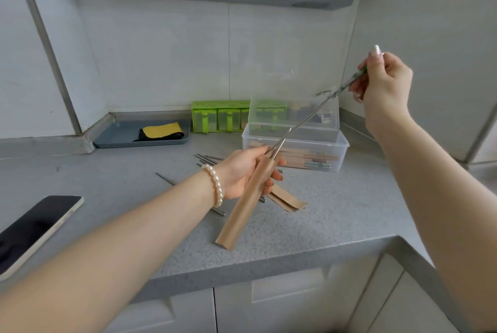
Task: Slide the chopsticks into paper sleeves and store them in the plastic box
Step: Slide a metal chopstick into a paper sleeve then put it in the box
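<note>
My left hand [243,171] grips a brown paper sleeve [243,209] near its open top, above the grey counter. My right hand [382,85], raised at the right, pinches the green-handled end of a pair of metal chopsticks [306,120]. Their tips sit just inside the sleeve's mouth. Behind the sleeve stands a clear plastic box [295,150] with its lid up; several sleeved chopsticks lie inside it. Loose metal chopsticks [207,159] lie on the counter behind my left hand. More empty sleeves [287,199] lie flat under it.
A dark phone [32,230] lies at the counter's left front edge. At the back are a grey tray [118,133] with a yellow and black cloth [161,131] and a green seasoning rack [219,116]. Walls close in on the right and behind.
</note>
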The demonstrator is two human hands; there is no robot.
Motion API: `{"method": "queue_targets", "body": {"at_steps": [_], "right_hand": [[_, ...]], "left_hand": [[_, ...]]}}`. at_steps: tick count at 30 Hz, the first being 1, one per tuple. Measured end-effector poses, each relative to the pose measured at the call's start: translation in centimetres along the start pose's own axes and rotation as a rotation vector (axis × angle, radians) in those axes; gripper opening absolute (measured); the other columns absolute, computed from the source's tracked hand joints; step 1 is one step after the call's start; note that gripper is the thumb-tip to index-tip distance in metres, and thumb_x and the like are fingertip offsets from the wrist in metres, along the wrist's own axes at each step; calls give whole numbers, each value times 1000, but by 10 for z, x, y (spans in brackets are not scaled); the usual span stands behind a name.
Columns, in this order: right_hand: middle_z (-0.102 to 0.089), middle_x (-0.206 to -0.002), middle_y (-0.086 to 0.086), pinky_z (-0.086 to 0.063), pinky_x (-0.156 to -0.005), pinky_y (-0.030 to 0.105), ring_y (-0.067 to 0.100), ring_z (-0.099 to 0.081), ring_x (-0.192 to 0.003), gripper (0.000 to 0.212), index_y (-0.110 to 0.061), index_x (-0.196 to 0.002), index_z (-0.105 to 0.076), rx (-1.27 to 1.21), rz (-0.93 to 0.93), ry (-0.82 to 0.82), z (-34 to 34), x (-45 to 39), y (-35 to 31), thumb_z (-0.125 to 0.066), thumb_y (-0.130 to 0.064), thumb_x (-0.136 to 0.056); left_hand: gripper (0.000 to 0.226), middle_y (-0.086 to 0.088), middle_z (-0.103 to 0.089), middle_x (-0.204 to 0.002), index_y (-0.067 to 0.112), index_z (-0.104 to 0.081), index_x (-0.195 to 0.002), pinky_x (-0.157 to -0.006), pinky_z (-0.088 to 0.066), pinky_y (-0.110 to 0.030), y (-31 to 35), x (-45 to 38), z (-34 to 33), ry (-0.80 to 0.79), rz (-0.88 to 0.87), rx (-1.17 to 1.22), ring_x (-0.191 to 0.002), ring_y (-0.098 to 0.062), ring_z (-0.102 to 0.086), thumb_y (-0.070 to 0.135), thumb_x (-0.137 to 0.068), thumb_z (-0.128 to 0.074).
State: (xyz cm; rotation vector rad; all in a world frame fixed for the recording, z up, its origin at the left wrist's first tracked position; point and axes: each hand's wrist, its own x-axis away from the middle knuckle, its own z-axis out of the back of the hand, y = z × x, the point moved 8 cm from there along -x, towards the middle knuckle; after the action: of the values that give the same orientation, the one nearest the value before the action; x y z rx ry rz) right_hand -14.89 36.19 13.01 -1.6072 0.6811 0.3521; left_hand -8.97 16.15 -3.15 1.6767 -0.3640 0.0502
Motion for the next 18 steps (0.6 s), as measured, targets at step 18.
{"method": "queue_targets", "body": {"at_steps": [18], "right_hand": [[-58, -65, 2, -38, -51, 22, 13, -46, -53, 30, -12, -73, -62, 325, -381, -396, -44, 25, 64, -59, -35, -91]], "left_hand": [[40, -4, -57, -67, 0, -60, -100, -53, -42, -23, 10, 15, -8, 55, -115, -227, -53, -10, -48, 25, -102, -30]]}}
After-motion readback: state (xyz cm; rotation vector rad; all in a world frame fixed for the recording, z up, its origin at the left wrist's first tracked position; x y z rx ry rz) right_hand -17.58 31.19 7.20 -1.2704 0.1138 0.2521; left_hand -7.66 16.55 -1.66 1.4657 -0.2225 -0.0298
